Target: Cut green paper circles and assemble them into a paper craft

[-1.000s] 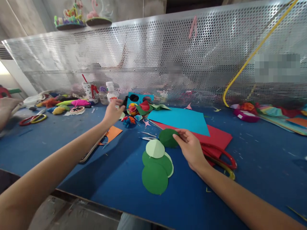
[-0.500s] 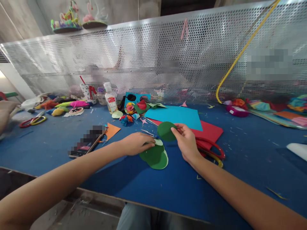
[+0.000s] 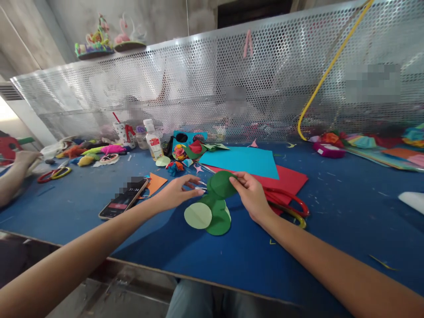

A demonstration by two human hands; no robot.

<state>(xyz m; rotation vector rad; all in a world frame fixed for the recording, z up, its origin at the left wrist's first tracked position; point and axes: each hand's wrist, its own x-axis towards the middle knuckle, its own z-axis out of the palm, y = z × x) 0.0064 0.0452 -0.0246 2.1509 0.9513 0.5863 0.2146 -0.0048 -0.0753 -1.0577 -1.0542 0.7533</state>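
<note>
Pinching dark green disc [image 3: 222,183], right hand [image 3: 252,194]

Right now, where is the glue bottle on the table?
In the head view the glue bottle stands upright left of centre near the mesh screen, just right of the patterned cup and beyond the phone.

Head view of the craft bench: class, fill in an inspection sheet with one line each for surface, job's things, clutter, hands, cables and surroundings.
Surface: blue table, strewn with paper scraps.
Job's things: dark green paper circle pinched by right hand; pile of green circles below.
Clutter: phone, glue bottle, scissors, cyan sheet, red sheet.
Hands: left hand fingers extended, reaching toward the held circle.
Cables: yellow tube against the mesh.
Surroundings: perforated metal screen; another person's arm at far left.
</note>
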